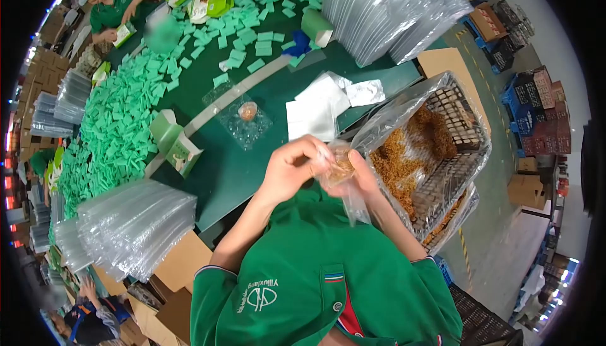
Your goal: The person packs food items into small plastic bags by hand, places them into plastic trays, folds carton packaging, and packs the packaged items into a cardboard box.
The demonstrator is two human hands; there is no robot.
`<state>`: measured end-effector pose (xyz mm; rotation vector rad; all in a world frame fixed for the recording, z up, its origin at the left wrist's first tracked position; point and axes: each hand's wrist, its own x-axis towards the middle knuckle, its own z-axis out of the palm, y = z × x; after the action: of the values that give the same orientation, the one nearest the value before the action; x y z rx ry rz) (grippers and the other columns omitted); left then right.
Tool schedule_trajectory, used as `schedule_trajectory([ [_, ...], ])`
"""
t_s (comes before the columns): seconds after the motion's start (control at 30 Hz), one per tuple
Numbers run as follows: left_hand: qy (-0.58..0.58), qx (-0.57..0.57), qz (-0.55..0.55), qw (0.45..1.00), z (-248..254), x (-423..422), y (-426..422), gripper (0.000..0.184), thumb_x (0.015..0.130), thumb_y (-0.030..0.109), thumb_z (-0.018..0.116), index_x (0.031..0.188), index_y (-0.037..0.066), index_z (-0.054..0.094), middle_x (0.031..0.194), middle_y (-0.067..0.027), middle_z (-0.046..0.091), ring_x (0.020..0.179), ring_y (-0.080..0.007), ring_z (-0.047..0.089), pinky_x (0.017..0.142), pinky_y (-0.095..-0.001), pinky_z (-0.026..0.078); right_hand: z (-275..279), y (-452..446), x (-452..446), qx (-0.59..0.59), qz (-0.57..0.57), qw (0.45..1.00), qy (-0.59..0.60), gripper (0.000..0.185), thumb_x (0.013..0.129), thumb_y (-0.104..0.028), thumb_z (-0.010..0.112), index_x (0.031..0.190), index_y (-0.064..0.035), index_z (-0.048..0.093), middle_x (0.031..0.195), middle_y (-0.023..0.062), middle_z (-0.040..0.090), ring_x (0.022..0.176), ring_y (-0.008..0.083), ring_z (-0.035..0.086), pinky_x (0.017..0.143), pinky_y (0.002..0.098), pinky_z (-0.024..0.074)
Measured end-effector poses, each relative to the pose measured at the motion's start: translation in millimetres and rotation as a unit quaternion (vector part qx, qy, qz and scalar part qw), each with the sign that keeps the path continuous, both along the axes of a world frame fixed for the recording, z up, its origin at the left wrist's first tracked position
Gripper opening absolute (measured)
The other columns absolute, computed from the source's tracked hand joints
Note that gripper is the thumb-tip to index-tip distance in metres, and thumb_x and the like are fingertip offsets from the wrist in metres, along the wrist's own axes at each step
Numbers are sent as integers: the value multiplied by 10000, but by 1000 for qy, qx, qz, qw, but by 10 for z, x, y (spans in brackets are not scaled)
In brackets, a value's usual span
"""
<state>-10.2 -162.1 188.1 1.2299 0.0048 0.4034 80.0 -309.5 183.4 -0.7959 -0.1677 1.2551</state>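
Note:
Close to my chest, my left hand (295,164) pinches the edge of a small clear plastic bag (341,164) with brownish contents. The bag's other side is held between the thumb and fingers of my right hand (360,179), and clear film hangs below it. Beyond my hands, white sheets (317,107) lie on the green table (221,182). A clear plastic tray (245,124) with one round brown item in it lies further left. Right beside my right hand, a plastic-lined crate (442,157) holds loose golden-brown pieces.
Many green packets (126,112) cover the table's left and far side. Stacks of clear trays stand at far right (372,15) and near left (136,220). Green boxes (177,147) stand left of centre. A co-worker (117,2) handles a packet at far left.

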Motion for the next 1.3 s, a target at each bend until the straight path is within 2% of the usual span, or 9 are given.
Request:
schedule_trajectory([
  [0.1,45,-124,78,988,-220,-21,-40,57,845,16,597,806,1,558,933,-65,592,863,-129,558,791,-245,438,40,134,-8,-66,-114,896,-424,384,802,-128,622,1143,-29,475,972,62,550,842,126,549,777,258,447],
  [0.17,102,-140,104,979,-285,-48,-69,90,883,86,580,881,-2,567,927,-34,590,850,-72,536,785,-222,431,56,202,9,-144,-91,801,-574,395,747,-168,678,1098,-72,526,954,83,540,764,155,575,695,276,476],
  [0.27,162,-129,101,973,-333,-136,-79,163,880,123,595,947,3,507,896,-40,578,833,-72,533,756,-215,435,66,322,-37,-276,-48,614,-738,415,692,-213,710,1066,-114,561,900,107,527,684,228,593,587,324,489],
  [0.37,206,-110,120,965,-435,-185,-74,314,819,140,676,950,28,414,842,-44,550,787,-85,532,685,-218,448,16,489,-122,-265,13,549,-792,457,672,-256,720,1084,-141,559,844,112,526,648,300,586,520,374,482],
  [0.63,166,-288,303,893,-971,-326,735,331,784,143,689,977,16,453,945,-88,548,837,-131,549,727,-265,468,-203,686,-200,-270,53,713,-645,445,764,-213,674,1141,-97,466,675,71,535,578,218,564,553,328,447],
  [0.77,367,112,432,816,-1388,-293,1556,319,780,175,672,971,-17,505,1013,-126,568,895,-192,588,806,-299,465,-353,601,-165,-285,35,716,-636,361,790,-156,643,1101,-83,475,617,55,494,546,206,535,527,322,421],
  [0.97,372,478,302,736,-1931,-300,1760,326,697,118,666,1007,56,585,1054,-89,514,969,-275,526,857,-337,439,-308,583,-163,-285,14,729,-622,278,803,-104,621,1056,-84,508,621,65,483,542,196,514,534,301,421],
  [1.2,343,585,312,665,-2022,-309,1708,377,689,75,654,1057,93,571,1038,-84,507,995,-298,478,813,-391,451,-197,522,65,-242,-126,901,-337,157,857,-56,535,1013,-48,521,701,-23,454,622,47,422,537,201,342],
  [1.3,302,445,401,742,-1249,-173,1307,340,737,114,662,1062,89,565,1057,-69,513,996,-243,505,820,-351,443,-95,569,234,-191,-238,916,-259,150,885,-72,506,1025,-20,494,731,-15,458,616,43,406,523,181,317],
])
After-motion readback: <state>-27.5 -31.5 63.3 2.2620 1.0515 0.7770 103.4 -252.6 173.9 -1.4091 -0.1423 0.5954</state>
